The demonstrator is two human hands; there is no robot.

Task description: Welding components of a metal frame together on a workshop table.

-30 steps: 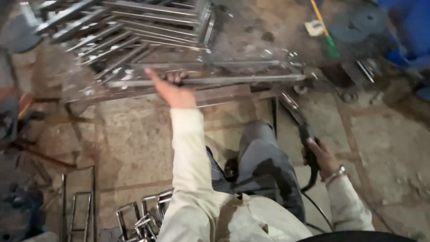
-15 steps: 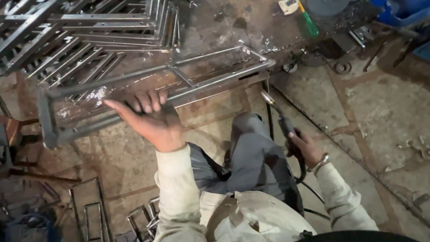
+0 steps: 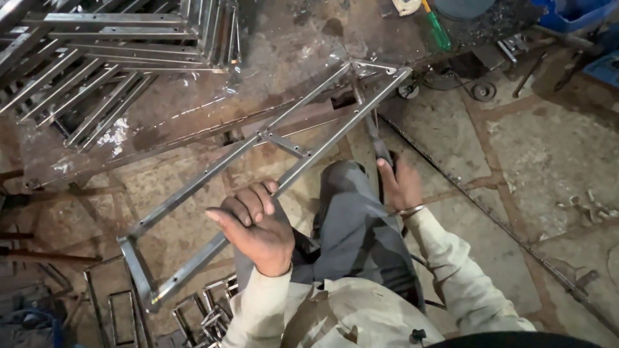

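So the long grey ladder-shaped steel frame point(image 3: 258, 187) is way different from a second ago. Back then it lies flat and level along the workbench edge; half a second ago it's tilted, and now I've got it swung into a steep diagonal, near end down low at the left, far end up at the bench. My left hand point(image 3: 255, 225) is off the far rail and now grips the nearer one. My right hand point(image 3: 400, 187), with the dark slim hand tool point(image 3: 377, 145), comes up from beside my leg to the frame.

Left hand point(image 3: 255, 225) holds metal frame point(image 3: 271, 138); right hand point(image 3: 400, 183) grips tool point(image 3: 376, 138).
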